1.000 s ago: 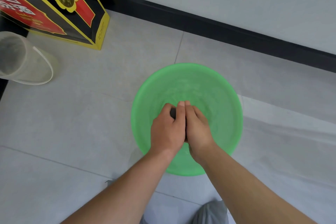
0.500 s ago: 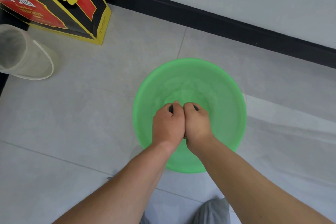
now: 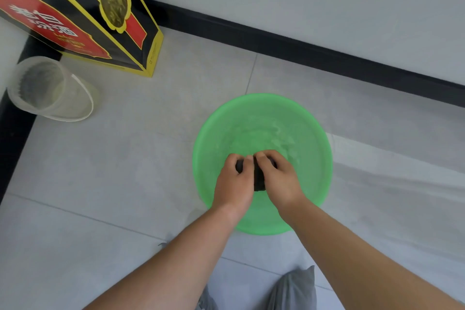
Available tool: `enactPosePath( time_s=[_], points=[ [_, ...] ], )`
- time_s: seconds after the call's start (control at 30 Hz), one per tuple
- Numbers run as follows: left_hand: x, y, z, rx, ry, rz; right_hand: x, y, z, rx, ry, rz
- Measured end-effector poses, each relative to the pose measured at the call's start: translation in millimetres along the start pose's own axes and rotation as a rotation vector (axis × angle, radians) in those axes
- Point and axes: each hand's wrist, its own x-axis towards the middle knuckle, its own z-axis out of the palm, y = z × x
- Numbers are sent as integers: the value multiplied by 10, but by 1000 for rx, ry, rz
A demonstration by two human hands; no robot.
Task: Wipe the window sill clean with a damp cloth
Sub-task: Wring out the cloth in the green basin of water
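Light: bright, even and diffuse; a paler band crosses the pale grey tiled floor to the right of the round green plastic basin.
Shadows: soft and faint, no hard edges.
Glare: small glints on the water in the basin.
Focus: sharp centre, slightly soft corners.
Distortion: wide-angle; the black, red and yellow cardboard box splays outward at top left.

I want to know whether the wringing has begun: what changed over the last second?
The left hand and right hand curled from flat, pressed-together fingers into fists round the dark cloth, then twisted apart, so more cloth shows between them. The basin, box and cup stayed put.
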Motion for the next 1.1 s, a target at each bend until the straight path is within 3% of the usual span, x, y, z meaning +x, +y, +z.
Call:
enactPosePath(
  time_s=[0.13, 0.23, 0.33, 0.43, 0.73, 0.93, 1.1],
  points=[
    [-92, 60, -67, -44, -106, -122, -80, 29, -113, -147, 47, -105],
    [-85, 94, -102, -53, -82, -189, -112, 82, -107, -274, 134, -215],
    [-108, 139, -209, -6, -121, -226, -145, -10, -121, -258, 62, -67],
    [-317, 362, -358, -138, -159, -223, -326, -284, -209, -192, 56, -47],
    [-1860, 2047, -1104, -218, -165, 11, -1798, -2052, -862, 105, 19, -25],
    [-3077, 3389, -1340, -228, -329, 159, -2933, -3366, -1580, 9, -110, -27],
    [-3805, 4312, -975, -270, -464, 167, -3606, -4193, -2553, 36, -25, -136]
  ],
)
